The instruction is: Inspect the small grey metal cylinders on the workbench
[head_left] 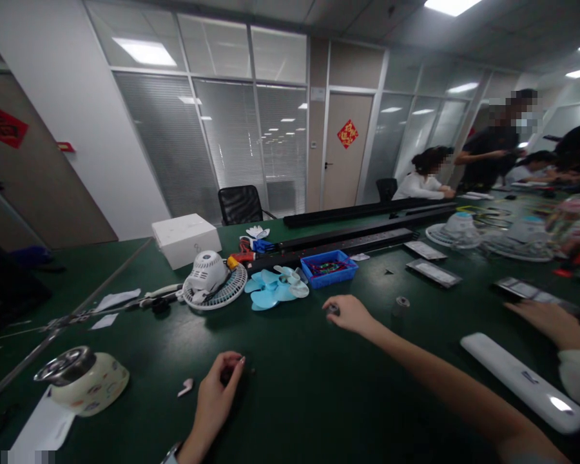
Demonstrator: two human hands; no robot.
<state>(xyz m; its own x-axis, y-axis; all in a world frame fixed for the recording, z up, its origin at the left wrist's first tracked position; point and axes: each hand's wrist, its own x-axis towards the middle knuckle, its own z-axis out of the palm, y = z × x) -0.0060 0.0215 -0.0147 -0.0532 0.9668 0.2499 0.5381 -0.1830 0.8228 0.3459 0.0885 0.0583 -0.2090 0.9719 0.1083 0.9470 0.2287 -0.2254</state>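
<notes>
My right hand [352,312] reaches out over the green table, its fingers closed around a small grey metallic piece [333,310], mostly covered by the fingers. To its right a small grey cylinder [402,303] stands upright, apart from the hand. My left hand [217,385] rests near the table's front, thumb and fingers curled together. Something dark shows inside that curl, but I cannot make out what it is. A pale pink earbud [185,387] lies just left of the left hand. Blue fan blades [273,288] and a blue tray [331,276] of wires lie beyond my hands.
A fan head [209,277], white box [186,240], patterned pot-shaped container [94,386] and metal pole [67,322] are leftward. Long black bars [348,240] run along the back. A co-worker's hand [553,322] is at right, near a long white case [519,380].
</notes>
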